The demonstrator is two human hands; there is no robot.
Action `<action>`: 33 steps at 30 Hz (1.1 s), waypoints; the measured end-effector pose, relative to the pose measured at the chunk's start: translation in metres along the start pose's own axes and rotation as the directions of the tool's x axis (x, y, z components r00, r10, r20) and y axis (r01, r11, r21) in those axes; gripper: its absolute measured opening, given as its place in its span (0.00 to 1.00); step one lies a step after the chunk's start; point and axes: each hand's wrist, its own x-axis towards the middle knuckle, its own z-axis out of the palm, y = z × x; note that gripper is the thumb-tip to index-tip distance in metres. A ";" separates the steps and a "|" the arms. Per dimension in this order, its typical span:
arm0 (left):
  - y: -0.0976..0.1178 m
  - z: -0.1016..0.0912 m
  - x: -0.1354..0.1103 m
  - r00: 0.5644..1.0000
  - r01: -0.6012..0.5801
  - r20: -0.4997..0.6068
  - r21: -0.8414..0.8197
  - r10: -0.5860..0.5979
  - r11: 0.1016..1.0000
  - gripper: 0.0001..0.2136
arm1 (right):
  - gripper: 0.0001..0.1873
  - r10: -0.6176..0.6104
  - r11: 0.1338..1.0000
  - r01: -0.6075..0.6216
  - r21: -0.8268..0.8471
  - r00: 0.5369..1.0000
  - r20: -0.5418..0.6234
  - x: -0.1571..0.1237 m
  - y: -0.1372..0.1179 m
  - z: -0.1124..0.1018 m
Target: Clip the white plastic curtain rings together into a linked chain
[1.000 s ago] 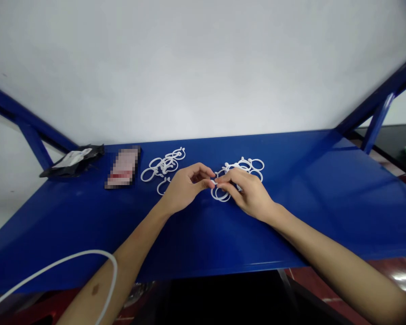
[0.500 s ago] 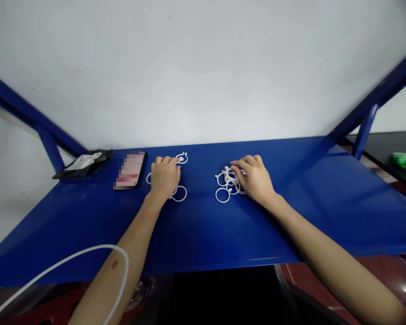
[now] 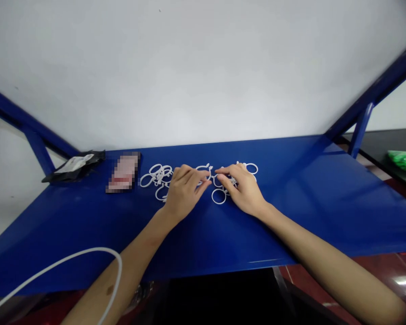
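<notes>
Several thin white plastic rings with small knobbed ends lie in two groups. The left pile of rings point(image 3: 160, 173) is beside my left hand point(image 3: 184, 187). Between that hand's thumb and forefinger is pinched one white ring point(image 3: 208, 168), just off the middle of the table. My right hand point(image 3: 244, 187) rests over the right pile of rings point(image 3: 219, 196) and hides part of it. Its thumb and forefinger are apart, facing the left fingertips, and I see nothing held between them. One ring point(image 3: 252, 168) pokes out behind the right hand.
The blue table point(image 3: 203, 239) meets a pale wall point(image 3: 203, 72). A blurred phone point(image 3: 123, 173) and a black packet point(image 3: 75, 167) lie at the back left. A white cable point(image 3: 71, 256) loops across the left forearm. Blue struts point(image 3: 361, 131) rise at both sides.
My left hand has moved right from the left pile, bringing a ring towards the right hand and uncovering that pile. My right hand has shifted slightly left and down over its pile.
</notes>
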 end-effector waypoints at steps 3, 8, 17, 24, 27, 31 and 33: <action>0.009 0.004 -0.003 0.999 -0.035 0.032 -0.027 0.036 0.999 0.07 | 0.09 0.082 0.994 -0.084 0.072 0.996 0.032 -0.003 -0.005 0.003; 0.010 0.009 -0.004 1.000 -0.003 0.007 -0.111 0.004 0.994 0.09 | 0.08 0.197 0.951 -0.209 0.230 0.978 0.076 -0.004 -0.005 0.005; 0.008 0.011 -0.005 0.983 0.064 0.182 -0.150 -0.036 0.987 0.15 | 0.06 0.246 0.935 -0.239 0.262 0.969 0.009 -0.004 0.001 0.009; -0.004 0.011 -0.007 0.907 0.303 0.340 -0.119 -0.248 0.946 0.15 | 0.07 0.199 0.973 -0.193 0.125 0.979 -0.035 -0.002 0.009 0.008; -0.009 0.012 -0.006 0.891 0.341 0.340 -0.066 -0.300 0.938 0.13 | 0.07 0.164 0.982 -0.162 0.099 0.986 -0.015 -0.003 0.006 0.009; -0.014 0.009 -0.004 0.893 0.362 0.287 0.003 -0.348 0.932 0.11 | 0.07 0.133 0.987 -0.133 0.092 0.991 0.014 -0.003 0.003 0.008; -0.014 0.007 -0.002 0.905 0.364 0.239 -0.005 -0.353 0.931 0.09 | 0.08 0.126 0.988 -0.128 0.089 0.992 0.025 -0.004 0.003 0.008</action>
